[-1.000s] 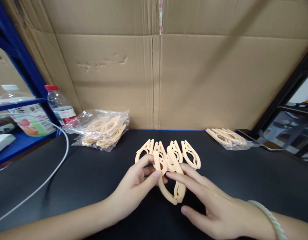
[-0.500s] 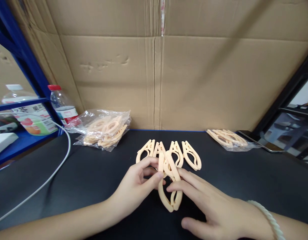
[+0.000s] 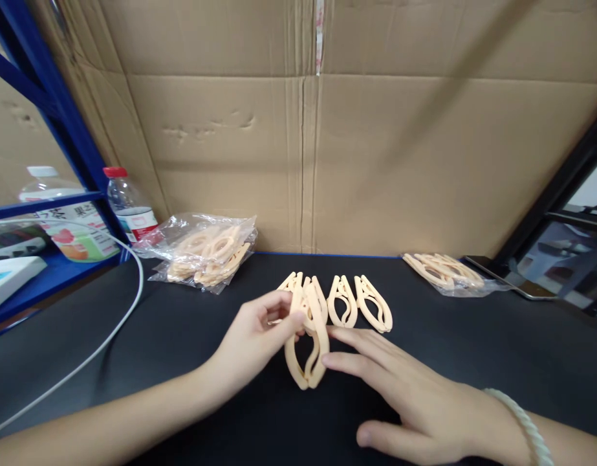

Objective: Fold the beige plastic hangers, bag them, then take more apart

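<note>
A beige plastic folding hanger [image 3: 292,362], folded into a teardrop loop, stands tilted over the black table. My left hand [image 3: 257,330] pinches its upper left part between thumb and fingers. Fingertips of my right hand [image 3: 409,388] rest at its right side, fingers spread and thumb apart. Behind it lies a row of similar folded hangers; the rightmost hanger [image 3: 384,309] and its neighbour [image 3: 342,289] show fully. Two at the left of the row are partly hidden by the held hanger and my left hand.
Clear bags of more hangers lie at back left [image 3: 208,249] and back right [image 3: 441,270], beside a flat dark device [image 3: 526,285]. A white cable [image 3: 126,317] crosses the left side. Bottles stand near a blue shelf [image 3: 85,155]. A cardboard wall [image 3: 220,168] closes the back.
My left hand has moved the held hanger left and slightly away from me, toward the row's left end. The right fingers now only touch its edge. The camera view has shifted slightly.
</note>
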A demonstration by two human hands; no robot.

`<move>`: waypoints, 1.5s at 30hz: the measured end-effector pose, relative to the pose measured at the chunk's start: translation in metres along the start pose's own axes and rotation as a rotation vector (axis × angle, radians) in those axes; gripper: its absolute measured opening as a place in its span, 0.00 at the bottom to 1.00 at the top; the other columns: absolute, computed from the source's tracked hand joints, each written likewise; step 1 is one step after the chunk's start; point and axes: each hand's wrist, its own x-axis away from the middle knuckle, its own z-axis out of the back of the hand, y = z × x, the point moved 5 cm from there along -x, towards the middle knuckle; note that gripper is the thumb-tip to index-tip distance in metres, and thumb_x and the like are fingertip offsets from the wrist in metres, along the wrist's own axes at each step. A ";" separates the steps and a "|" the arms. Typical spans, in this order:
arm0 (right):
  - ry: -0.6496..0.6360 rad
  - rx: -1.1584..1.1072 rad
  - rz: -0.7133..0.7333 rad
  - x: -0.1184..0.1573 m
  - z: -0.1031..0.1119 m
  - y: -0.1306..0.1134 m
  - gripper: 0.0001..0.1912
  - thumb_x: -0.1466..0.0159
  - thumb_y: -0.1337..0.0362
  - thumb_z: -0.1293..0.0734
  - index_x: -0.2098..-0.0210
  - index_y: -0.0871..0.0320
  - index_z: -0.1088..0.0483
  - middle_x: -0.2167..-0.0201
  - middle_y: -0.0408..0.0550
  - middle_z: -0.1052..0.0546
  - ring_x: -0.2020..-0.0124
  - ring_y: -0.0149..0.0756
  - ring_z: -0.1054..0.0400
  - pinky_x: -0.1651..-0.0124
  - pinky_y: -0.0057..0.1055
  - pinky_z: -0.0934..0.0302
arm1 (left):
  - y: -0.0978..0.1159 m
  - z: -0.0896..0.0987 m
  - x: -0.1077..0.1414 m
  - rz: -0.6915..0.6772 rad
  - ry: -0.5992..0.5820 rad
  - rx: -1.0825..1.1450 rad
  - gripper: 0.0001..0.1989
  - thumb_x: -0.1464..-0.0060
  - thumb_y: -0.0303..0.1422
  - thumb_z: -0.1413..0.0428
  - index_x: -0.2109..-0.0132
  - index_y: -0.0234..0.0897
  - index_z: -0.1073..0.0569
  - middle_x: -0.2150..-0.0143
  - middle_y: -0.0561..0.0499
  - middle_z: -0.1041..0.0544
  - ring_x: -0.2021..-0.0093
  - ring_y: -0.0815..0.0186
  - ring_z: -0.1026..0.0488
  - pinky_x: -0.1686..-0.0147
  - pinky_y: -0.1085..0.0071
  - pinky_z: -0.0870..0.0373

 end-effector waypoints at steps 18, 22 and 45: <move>0.312 0.147 -0.180 0.007 0.026 0.067 0.19 0.31 0.59 0.42 0.42 0.53 0.36 0.41 0.54 0.33 0.37 0.46 0.42 0.37 0.48 0.44 | -0.048 0.089 -0.057 -0.128 0.273 -0.624 0.12 0.45 0.35 0.49 0.54 0.37 0.31 0.68 0.49 0.25 0.65 0.60 0.26 0.66 0.65 0.30; 0.216 0.231 -0.280 0.006 0.015 0.068 0.25 0.31 0.54 0.42 0.36 0.52 0.41 0.35 0.56 0.40 0.33 0.50 0.50 0.36 0.56 0.49 | -0.042 0.080 -0.050 -0.192 0.286 -0.765 0.13 0.43 0.36 0.51 0.54 0.36 0.30 0.55 0.42 0.25 0.51 0.52 0.29 0.49 0.53 0.34; -0.089 0.236 -0.500 -0.029 -0.003 0.110 0.37 0.35 0.36 0.48 0.31 0.41 0.55 0.28 0.51 0.64 0.30 0.59 0.75 0.36 0.65 0.74 | -0.047 -0.005 -0.065 0.066 -0.127 -1.226 0.37 0.46 0.64 0.61 0.33 0.58 0.44 0.28 0.44 0.52 0.31 0.31 0.68 0.42 0.29 0.69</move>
